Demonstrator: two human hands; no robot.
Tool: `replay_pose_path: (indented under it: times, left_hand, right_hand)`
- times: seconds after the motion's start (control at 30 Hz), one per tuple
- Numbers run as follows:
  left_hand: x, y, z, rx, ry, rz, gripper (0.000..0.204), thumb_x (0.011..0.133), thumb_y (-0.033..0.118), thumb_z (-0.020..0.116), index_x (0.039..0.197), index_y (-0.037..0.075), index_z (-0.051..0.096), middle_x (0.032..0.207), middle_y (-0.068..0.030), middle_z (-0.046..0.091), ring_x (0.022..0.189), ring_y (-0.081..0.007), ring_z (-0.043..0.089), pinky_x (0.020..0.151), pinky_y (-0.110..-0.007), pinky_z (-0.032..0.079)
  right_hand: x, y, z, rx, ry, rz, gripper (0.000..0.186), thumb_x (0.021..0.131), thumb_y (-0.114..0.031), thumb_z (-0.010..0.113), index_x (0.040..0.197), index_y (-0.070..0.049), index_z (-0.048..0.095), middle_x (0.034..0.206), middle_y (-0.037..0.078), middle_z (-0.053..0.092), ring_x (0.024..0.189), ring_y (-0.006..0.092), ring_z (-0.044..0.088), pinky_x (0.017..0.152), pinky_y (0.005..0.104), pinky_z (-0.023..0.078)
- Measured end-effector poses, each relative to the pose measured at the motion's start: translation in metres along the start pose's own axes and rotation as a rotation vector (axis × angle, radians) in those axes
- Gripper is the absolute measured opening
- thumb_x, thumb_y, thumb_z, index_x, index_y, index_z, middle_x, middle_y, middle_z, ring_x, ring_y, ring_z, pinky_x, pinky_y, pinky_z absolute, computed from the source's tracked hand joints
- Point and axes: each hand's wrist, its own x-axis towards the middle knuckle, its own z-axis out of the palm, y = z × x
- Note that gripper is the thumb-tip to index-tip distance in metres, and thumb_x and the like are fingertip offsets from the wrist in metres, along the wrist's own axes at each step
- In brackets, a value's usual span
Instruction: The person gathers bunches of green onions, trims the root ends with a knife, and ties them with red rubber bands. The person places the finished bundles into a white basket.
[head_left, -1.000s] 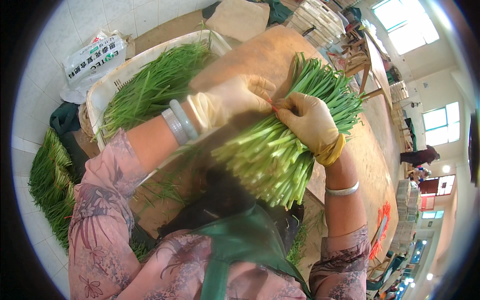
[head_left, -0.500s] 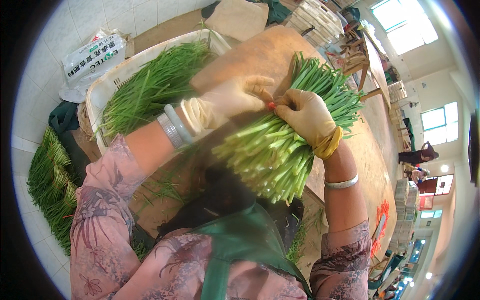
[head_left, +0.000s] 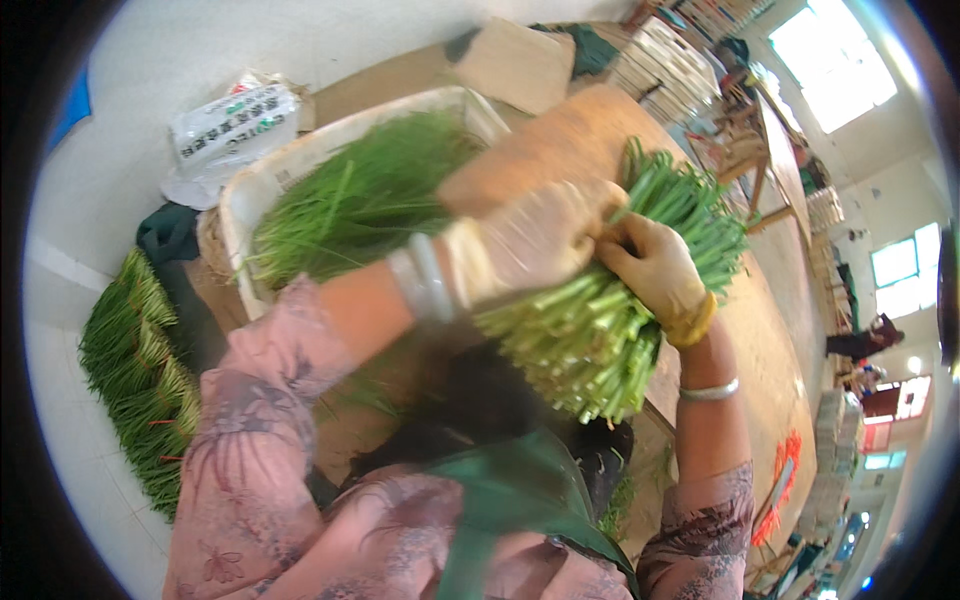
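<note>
A thick bunch of garlic chives (head_left: pixel 580 345) lies on the brown board, pale cut stems toward me and dark green leaves pointing away. Both my hands wear thin whitish gloves and meet above the middle of the bunch. My left hand (head_left: pixel 545 235) is closed, its fingertips pinched together against the right fingers, with some motion blur. My right hand (head_left: pixel 655 265) rests on top of the bunch, thumb and forefinger pinched. Whatever is between the fingertips of either hand is hidden now; a small red tie showed there earlier.
A white plastic crate (head_left: pixel 235 215) of loose chives (head_left: pixel 350 200) stands to the left. Tied bunches (head_left: pixel 140 380) lie on the floor at far left. Red ties (head_left: pixel 775 490) hang at the right of the board (head_left: pixel 745 370). A white sack (head_left: pixel 235 130) leans by the wall.
My left hand has moved right and closed from spread fingers to a pinch against the right hand. The red tie has gone out of sight. The whole view has shifted slightly.
</note>
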Motion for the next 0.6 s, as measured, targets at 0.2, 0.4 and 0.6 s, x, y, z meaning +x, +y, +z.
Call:
replay_pose_path:
  times: [0.2, 0.4, 0.6]
  left_hand:
    - [0.005, 0.012, -0.006, -0.072, -0.048, 0.053, 0.028, 0.091, 0.005, 0.060, 0.119, 0.001, 0.058, 0.095, -0.0219, 0.069, 0.090, -0.0391, 0.069, 0.078, -0.045, 0.054]
    - [0.004, 0.009, -0.003, -0.129, -0.002, -0.245, 0.034, 0.084, 0.005, 0.068, 0.116, 0.001, 0.061, 0.092, -0.0187, 0.071, 0.085, -0.0307, 0.070, 0.076, -0.038, 0.054]
    - [-0.005, 0.007, 0.009, -0.261, 0.110, -0.378, 0.034, 0.080, 0.005, 0.072, 0.113, 0.002, 0.064, 0.081, -0.0133, 0.071, 0.077, -0.0226, 0.070, 0.072, -0.034, 0.054]
  right_hand:
    - [-0.003, 0.016, 0.005, 0.378, 0.016, -0.092, 0.039, 0.092, -0.020, 0.069, 0.120, 0.006, 0.063, 0.097, 0.010, 0.072, 0.090, 0.0143, 0.067, 0.083, 0.0297, 0.054]
    - [-0.004, 0.012, 0.015, 0.509, 0.105, -0.158, 0.039, 0.106, -0.023, 0.053, 0.133, 0.005, 0.059, 0.099, 0.007, 0.070, 0.091, 0.0120, 0.064, 0.086, 0.0279, 0.052]
    - [-0.001, 0.033, 0.023, 0.435, 0.104, -0.098, 0.023, 0.104, -0.016, 0.060, 0.115, 0.003, 0.067, 0.095, 0.002, 0.068, 0.084, 0.0086, 0.061, 0.080, 0.0247, 0.052]
